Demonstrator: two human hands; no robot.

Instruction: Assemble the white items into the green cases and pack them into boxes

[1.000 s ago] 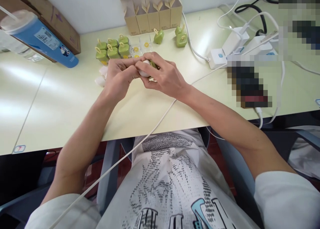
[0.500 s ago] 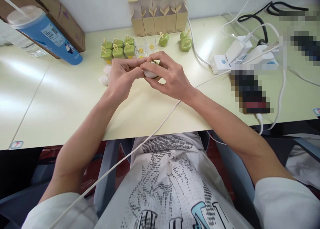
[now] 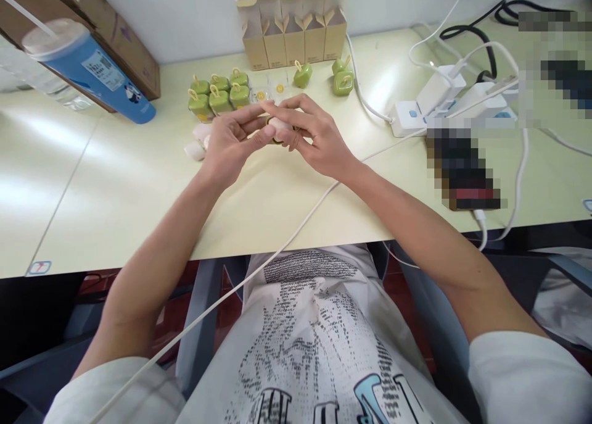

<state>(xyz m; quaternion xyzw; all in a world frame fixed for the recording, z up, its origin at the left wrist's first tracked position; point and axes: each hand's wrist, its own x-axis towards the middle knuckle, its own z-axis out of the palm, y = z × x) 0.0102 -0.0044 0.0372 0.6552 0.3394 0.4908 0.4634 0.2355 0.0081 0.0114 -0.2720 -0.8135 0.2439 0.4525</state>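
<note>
Between my fingertips is a small rounded white piece with a dark olive rim (image 3: 279,128), held above the table. My left hand (image 3: 234,141) pinches it from the left, and my right hand (image 3: 319,137) closes on it from the right; much of it is covered by fingers. Small white pieces (image 3: 195,151) lie beside my left wrist. Behind my hands stand several green-capped clear containers with loops (image 3: 219,98). Next to them are clear containers with yellow marks (image 3: 260,95). A loose green cap (image 3: 303,75) and more green caps (image 3: 343,83) sit farther right.
Open cardboard boxes (image 3: 296,41) stand against the wall. A blue cup with a straw (image 3: 99,72) and a brown carton (image 3: 132,57) are at left. At right are a white power strip (image 3: 407,118) and a blurred phone-like object (image 3: 462,171). A white cable (image 3: 296,232) crosses the table edge.
My fingers have shifted around the small piece: my left thumb now presses its front and my right fingertips have curled closer. The hands stay in nearly the same place.
</note>
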